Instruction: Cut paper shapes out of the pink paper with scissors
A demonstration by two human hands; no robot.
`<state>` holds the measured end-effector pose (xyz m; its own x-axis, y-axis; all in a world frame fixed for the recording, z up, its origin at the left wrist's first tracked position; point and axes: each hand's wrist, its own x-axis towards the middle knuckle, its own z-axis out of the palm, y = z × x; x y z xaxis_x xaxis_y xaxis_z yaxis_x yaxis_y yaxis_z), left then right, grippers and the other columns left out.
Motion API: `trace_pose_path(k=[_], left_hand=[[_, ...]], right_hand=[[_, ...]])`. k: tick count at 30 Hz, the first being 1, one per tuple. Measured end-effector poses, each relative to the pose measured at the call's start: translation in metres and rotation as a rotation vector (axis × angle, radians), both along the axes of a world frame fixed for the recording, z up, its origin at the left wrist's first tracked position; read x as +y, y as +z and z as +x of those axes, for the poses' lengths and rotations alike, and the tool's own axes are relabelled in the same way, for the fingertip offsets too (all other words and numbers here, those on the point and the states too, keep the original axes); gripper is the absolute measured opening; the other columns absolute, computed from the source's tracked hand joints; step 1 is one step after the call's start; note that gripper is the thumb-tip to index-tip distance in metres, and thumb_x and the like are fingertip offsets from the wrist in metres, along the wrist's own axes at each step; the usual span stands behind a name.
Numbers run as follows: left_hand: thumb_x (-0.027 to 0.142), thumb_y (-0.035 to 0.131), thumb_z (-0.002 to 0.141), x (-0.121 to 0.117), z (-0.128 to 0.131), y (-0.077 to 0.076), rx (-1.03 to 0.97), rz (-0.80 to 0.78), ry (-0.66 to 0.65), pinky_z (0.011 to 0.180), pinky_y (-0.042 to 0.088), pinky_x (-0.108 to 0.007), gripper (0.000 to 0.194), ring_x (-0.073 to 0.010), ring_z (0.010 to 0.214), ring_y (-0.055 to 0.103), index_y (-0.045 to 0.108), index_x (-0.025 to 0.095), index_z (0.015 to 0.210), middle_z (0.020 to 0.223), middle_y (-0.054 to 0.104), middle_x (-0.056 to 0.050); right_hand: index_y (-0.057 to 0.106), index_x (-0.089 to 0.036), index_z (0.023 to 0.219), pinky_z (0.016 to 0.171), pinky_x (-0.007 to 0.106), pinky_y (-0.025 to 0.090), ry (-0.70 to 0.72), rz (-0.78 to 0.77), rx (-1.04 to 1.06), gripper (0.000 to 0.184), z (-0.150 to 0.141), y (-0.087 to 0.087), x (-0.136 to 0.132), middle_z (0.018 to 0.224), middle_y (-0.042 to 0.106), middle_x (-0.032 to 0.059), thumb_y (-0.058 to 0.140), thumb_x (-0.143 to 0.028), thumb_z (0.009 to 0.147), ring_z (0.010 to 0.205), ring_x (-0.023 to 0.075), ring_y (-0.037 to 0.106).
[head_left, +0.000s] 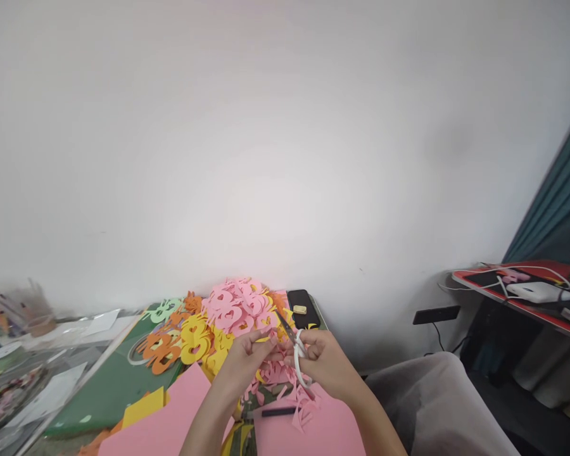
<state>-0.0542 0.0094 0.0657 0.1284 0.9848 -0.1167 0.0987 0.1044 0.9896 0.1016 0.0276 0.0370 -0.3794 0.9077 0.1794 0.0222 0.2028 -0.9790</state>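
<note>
My right hand grips a pair of scissors by its white handles, the blades pointing up and away to the left. Close beside it, my left hand has its fingertips pinched together on a small piece of pink paper, mostly hidden by the fingers. Just beyond the hands rises a heap of pink paper cut-outs, several with heart-shaped holes. Yellow cut-outs and orange cut-outs lie to its left. Under my hands, pink scraps and a dark pen-like stick rest on pink paper.
A black phone with a small gold item on it lies near the wall. Pink sheets overlap a green board on the left. Farther left stand a pen holder and a tape roll. A red-edged table is at right.
</note>
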Motion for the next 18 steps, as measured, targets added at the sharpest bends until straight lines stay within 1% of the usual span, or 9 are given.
trace_pose_path(k=[2,5,8,11,14,16,18], left_hand=[[0.047,0.06,0.063,0.0,0.0,0.002,0.011,-0.004,0.003,0.054,0.042,-0.022,0.034,-0.0179,0.07,0.063,0.063,0.015,0.075,0.078,0.069,-0.006],[0.047,0.059,0.063,0.0,-0.001,0.002,0.015,-0.014,-0.008,0.056,0.042,-0.022,0.033,-0.0184,0.072,0.063,0.062,0.015,0.072,0.078,0.069,-0.006],[0.047,0.058,0.065,0.0,-0.002,0.0,0.01,-0.018,-0.023,0.057,0.042,-0.022,0.032,-0.0182,0.073,0.063,0.061,0.015,0.069,0.079,0.069,-0.006],[0.046,0.059,0.065,0.002,-0.003,-0.003,-0.006,-0.015,-0.028,0.057,0.042,-0.022,0.034,-0.0173,0.072,0.063,0.063,0.015,0.077,0.08,0.069,-0.005],[0.048,0.059,0.064,0.003,-0.003,-0.006,-0.031,-0.003,-0.036,0.056,0.04,-0.022,0.039,-0.0165,0.068,0.063,0.062,0.016,0.085,0.076,0.069,-0.004],[0.049,0.059,0.063,0.004,-0.004,-0.007,-0.041,0.002,-0.039,0.054,0.039,-0.022,0.039,-0.0162,0.066,0.062,0.063,0.015,0.082,0.072,0.068,-0.004],[0.049,0.06,0.062,0.004,-0.004,-0.007,-0.032,-0.009,-0.027,0.054,0.039,-0.021,0.036,-0.0161,0.065,0.061,0.062,0.015,0.074,0.068,0.067,-0.003]], right_hand=[[0.055,-0.013,0.06,0.038,0.016,0.019,0.017,-0.04,0.031,0.008,0.0,-0.004,0.003,0.047,0.034,-0.0085,0.061,-0.018,0.058,0.04,0.0031,0.024],[0.06,-0.013,0.064,0.041,0.016,0.026,0.034,-0.063,0.091,0.011,-0.001,-0.007,0.006,0.051,0.044,-0.0061,0.064,-0.02,0.057,0.042,0.0045,0.033],[0.062,-0.014,0.065,0.043,0.017,0.032,0.042,-0.089,0.119,0.012,0.0,-0.009,0.007,0.049,0.048,-0.0053,0.066,-0.021,0.057,0.044,0.0063,0.039],[0.062,-0.014,0.068,0.041,0.017,0.031,0.054,-0.133,0.132,0.016,0.001,-0.011,0.008,0.048,0.048,-0.0057,0.067,-0.022,0.055,0.043,0.0065,0.039],[0.062,-0.014,0.07,0.037,0.016,0.029,0.052,-0.154,0.131,0.02,0.002,-0.012,0.009,0.048,0.047,-0.0065,0.069,-0.023,0.054,0.039,0.005,0.035],[0.062,-0.014,0.069,0.037,0.016,0.028,0.039,-0.124,0.128,0.019,0.003,-0.012,0.01,0.049,0.047,-0.006,0.069,-0.023,0.054,0.04,0.0049,0.035],[0.062,-0.013,0.067,0.039,0.016,0.029,0.004,-0.074,0.131,0.018,0.003,-0.012,0.01,0.051,0.048,-0.0047,0.069,-0.024,0.055,0.042,0.0055,0.037]])
